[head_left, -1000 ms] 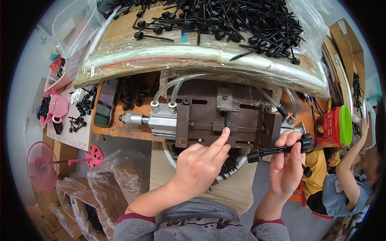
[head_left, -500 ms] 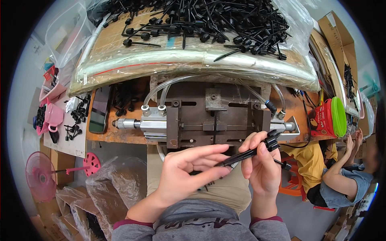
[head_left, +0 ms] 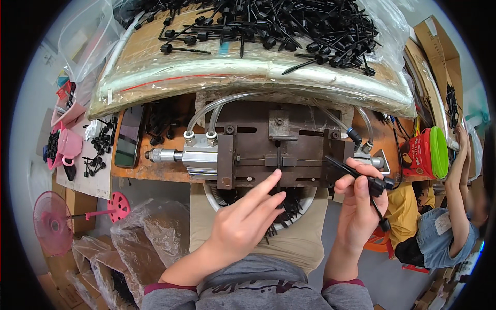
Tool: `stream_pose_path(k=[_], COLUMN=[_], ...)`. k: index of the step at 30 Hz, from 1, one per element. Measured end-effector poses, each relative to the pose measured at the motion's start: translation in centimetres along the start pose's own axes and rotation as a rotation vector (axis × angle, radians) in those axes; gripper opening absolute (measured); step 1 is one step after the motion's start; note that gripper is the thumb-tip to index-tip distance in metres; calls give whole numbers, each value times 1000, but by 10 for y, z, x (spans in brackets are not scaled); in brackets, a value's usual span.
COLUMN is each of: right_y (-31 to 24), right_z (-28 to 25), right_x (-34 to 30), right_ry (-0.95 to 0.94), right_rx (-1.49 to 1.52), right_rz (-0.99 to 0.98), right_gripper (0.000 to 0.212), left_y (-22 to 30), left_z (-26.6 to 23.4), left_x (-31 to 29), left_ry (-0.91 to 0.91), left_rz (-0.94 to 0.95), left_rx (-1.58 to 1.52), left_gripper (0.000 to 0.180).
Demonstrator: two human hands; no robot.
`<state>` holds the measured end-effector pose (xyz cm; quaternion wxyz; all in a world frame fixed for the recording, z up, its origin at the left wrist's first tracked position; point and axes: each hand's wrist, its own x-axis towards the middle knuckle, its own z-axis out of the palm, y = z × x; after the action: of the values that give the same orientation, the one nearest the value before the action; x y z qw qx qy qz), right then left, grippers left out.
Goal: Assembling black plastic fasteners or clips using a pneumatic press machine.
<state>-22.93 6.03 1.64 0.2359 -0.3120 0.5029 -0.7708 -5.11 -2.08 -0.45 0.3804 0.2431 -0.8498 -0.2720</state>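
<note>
My right hand [head_left: 359, 206] is closed around several black plastic stems with ribbed knob ends [head_left: 380, 186]; one stem points up-left and another knob hangs below my fingers. My left hand [head_left: 243, 222] has its fingers stretched out and apart, the index fingertip at a thin black stem [head_left: 279, 155] set upright in the middle of a brown metal clamping fixture [head_left: 253, 113]. Whether that fingertip presses on the stem or only rests beside it, I cannot tell. A white round tub [head_left: 311, 199] holding black stems sits below the fixture, partly hidden by my left hand.
Silver air cylinders [head_left: 200, 160] with clear hoses flank the fixture. Behind it a plastic-wrapped raised board [head_left: 170, 77] bears a heap of black stems [head_left: 320, 31]. A phone [head_left: 128, 139] lies left; a red bucket with green rim [head_left: 421, 150] and a co-worker [head_left: 444, 232] are at right.
My hands have moved apart: the left forward to the fixture's middle, the right slightly rightward with the black stems. The left no longer touches that bunch. The co-worker's arms have stretched forward.
</note>
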Motion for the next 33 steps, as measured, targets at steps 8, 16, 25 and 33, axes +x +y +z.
stream_pose_path(k=[8, 16, 25, 33], right_y=[0, 3, 2, 9], right_z=[0, 0, 2, 9], right_x=[-5, -9, -12, -19], right_ry=[-83, -135, -336, -473], right_rx=[-198, -324, -613, -671], right_rz=[-129, -209, -535, -558], right_gripper=[26, 24, 25, 25], left_y=[-9, -9, 9, 19], left_z=[14, 10, -1, -15], left_x=[6, 9, 17, 16], left_ry=[-80, -113, -51, -90], left_rz=[127, 85, 3, -89], left_rx=[321, 309, -76, -557], left_gripper=[28, 28, 31, 34])
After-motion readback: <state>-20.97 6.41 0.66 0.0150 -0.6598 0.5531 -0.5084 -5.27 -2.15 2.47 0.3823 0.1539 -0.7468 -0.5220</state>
